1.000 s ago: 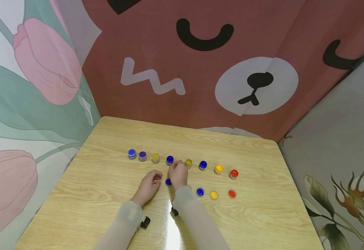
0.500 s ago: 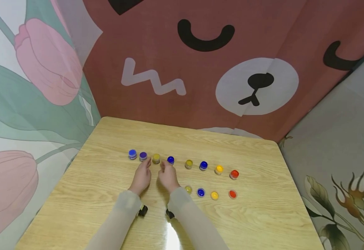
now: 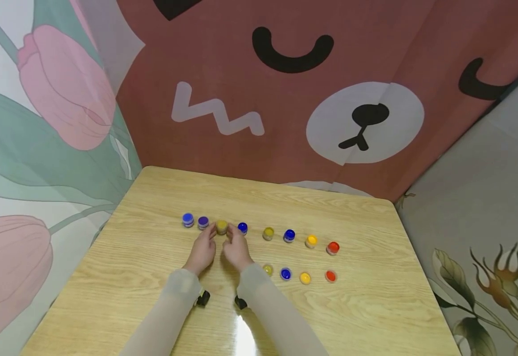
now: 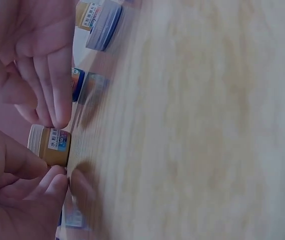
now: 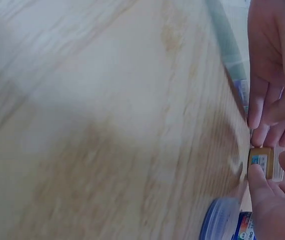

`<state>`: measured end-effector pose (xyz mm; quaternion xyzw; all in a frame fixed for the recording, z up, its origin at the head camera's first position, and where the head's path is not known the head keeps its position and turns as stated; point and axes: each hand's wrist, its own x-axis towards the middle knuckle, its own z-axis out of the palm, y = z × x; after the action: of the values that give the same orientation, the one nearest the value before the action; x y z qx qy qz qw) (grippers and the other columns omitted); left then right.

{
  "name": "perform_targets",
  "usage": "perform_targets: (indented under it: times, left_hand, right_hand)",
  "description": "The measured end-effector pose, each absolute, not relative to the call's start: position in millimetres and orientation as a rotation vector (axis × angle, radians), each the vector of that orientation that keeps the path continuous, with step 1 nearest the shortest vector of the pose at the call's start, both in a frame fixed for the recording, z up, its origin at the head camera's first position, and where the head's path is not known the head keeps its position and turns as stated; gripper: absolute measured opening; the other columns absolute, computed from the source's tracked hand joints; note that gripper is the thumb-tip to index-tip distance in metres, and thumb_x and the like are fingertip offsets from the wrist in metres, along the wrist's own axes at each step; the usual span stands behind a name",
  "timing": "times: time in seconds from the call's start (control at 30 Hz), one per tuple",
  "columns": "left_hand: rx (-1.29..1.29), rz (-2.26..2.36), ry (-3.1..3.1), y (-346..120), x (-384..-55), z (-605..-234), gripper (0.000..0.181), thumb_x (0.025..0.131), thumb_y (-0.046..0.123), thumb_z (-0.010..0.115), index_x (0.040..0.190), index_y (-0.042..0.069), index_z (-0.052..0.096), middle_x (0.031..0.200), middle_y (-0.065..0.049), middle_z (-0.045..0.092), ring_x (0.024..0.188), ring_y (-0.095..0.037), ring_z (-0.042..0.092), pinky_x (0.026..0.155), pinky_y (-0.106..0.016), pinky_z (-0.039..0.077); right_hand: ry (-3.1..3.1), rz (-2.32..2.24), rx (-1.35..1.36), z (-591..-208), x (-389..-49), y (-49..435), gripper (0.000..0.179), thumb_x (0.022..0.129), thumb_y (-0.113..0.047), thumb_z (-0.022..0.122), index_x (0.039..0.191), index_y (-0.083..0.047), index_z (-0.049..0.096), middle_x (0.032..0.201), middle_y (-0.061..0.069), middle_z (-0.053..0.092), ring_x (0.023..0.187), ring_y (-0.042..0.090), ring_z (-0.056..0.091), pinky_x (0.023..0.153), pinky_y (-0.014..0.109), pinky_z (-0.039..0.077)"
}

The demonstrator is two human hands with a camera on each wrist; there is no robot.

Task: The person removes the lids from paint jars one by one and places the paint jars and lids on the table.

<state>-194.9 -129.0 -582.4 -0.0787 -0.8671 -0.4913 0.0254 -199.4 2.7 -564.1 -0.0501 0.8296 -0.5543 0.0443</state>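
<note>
An ochre paint jar (image 3: 222,227) with a clear lid stands upright on the table between my two hands. My left hand (image 3: 201,253) is at its left side, and in the left wrist view the fingertips (image 4: 57,175) touch or nearly touch the jar's wall. From the right, my right hand (image 3: 237,252) reaches in, its fingers fairly straight. One right fingertip (image 5: 255,172) overlaps the jar's label (image 5: 260,161) in the right wrist view. Neither hand wraps round the jar. A purple-topped jar (image 3: 203,222) is just left, a dark blue jar (image 3: 243,227) just right.
A light blue jar (image 3: 188,219) ends the row at left. Rightward stand an olive jar (image 3: 268,233), blue jar (image 3: 289,235), yellow jar (image 3: 311,241) and red jar (image 3: 333,247). Nearer lie colour-stained lids, including a red one (image 3: 331,276). The wooden table (image 3: 374,316) meets a printed curtain.
My right hand has moved left from beside the dark blue jar to the ochre jar. My left hand has moved forward to its other side. Just now both closed in slightly.
</note>
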Motion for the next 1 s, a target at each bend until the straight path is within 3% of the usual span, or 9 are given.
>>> perform_targets:
  times: [0.43,0.63,1.0]
  left_hand:
    - [-0.219,-1.543,-2.626,-133.8,-191.9,-583.3,0.040,0.094,-0.015,0.049,0.134,-0.013,0.052,0.128,-0.031,0.059,0.120,-0.045,0.059,0.105,-0.051,0.049]
    - [-0.237,-1.519,-2.631,-137.5,-192.7,-585.4,0.036,0.101,-0.008,0.049,0.136,-0.006,0.054,0.123,-0.027,0.063,0.117,-0.043,0.060,0.103,-0.054,0.049]
    - [-0.209,-1.654,-2.574,-139.5,-195.9,-590.8,0.031,0.105,-0.001,0.048,0.134,-0.002,0.058,0.135,-0.024,0.060,0.128,-0.041,0.055,0.107,-0.054,0.046]
  right_hand:
    - [2.666,-1.607,-0.235,-566.3,-201.3,13.1,0.041,0.085,0.017,0.057,0.126,0.015,0.059,0.103,0.019,0.068,0.099,0.032,0.068,0.088,0.033,0.059]
    - [2.699,-1.536,-0.265,-564.1,-202.4,15.4,0.035,0.085,0.016,0.058,0.119,0.013,0.064,0.099,0.017,0.070,0.094,0.029,0.069,0.083,0.030,0.059]
    - [2.751,-1.573,-0.229,-572.8,-205.3,7.5,0.030,0.078,0.016,0.065,0.107,0.008,0.069,0.096,0.015,0.072,0.088,0.025,0.069,0.079,0.025,0.058]
